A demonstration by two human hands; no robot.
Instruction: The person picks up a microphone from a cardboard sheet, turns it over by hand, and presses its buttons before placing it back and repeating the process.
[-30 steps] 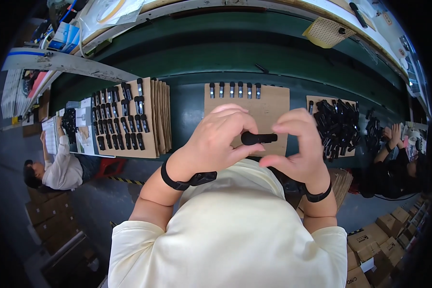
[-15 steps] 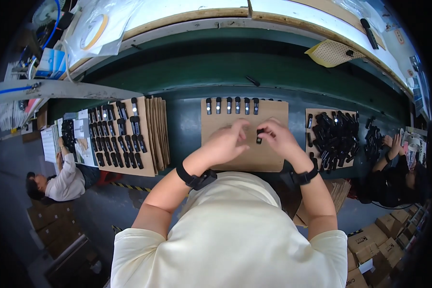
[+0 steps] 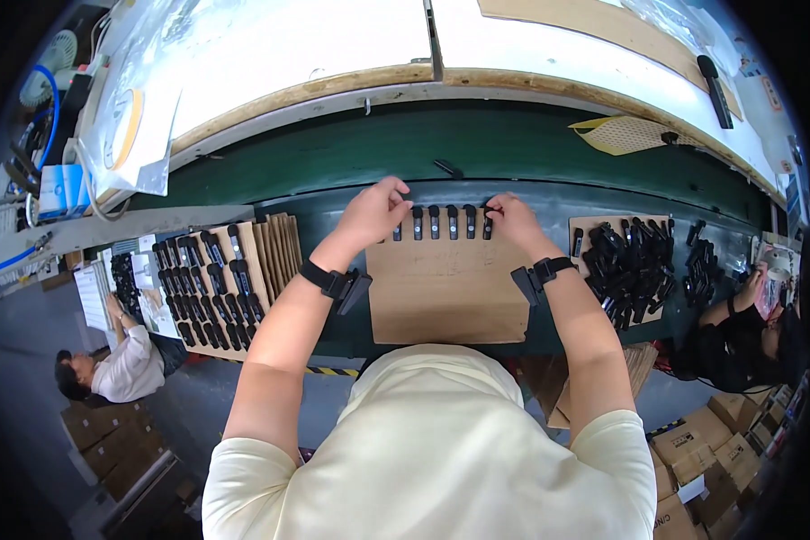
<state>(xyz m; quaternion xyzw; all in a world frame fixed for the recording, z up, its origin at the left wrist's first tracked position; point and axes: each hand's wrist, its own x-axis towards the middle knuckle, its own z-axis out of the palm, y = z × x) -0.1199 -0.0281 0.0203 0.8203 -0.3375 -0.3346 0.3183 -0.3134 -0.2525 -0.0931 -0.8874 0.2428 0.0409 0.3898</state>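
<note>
A brown cardboard sheet (image 3: 448, 297) lies in front of me, with a row of small black stick-shaped devices (image 3: 453, 222) along its far edge. They have rounded dark heads and small pale marks, like mini microphones. My right hand (image 3: 515, 221) pinches the head of the black device (image 3: 488, 229) at the row's right end. At the left end, my left hand (image 3: 371, 216) hovers over the sheet's far corner, thumb and forefinger apart. It covers part of the row there.
Left, stacked cardboard sheets (image 3: 279, 247) carry rows of similar devices. Right, a heap of them (image 3: 628, 270) sits on cardboard. A loose black piece (image 3: 448, 168) lies beyond my sheet, below a white shelf (image 3: 333, 45). One person (image 3: 126, 364) works at left, another (image 3: 738, 342) at right.
My right hand has carried a black device away from me to the right end of the row. My left hand has moved out to the far left corner. The view has shifted.
</note>
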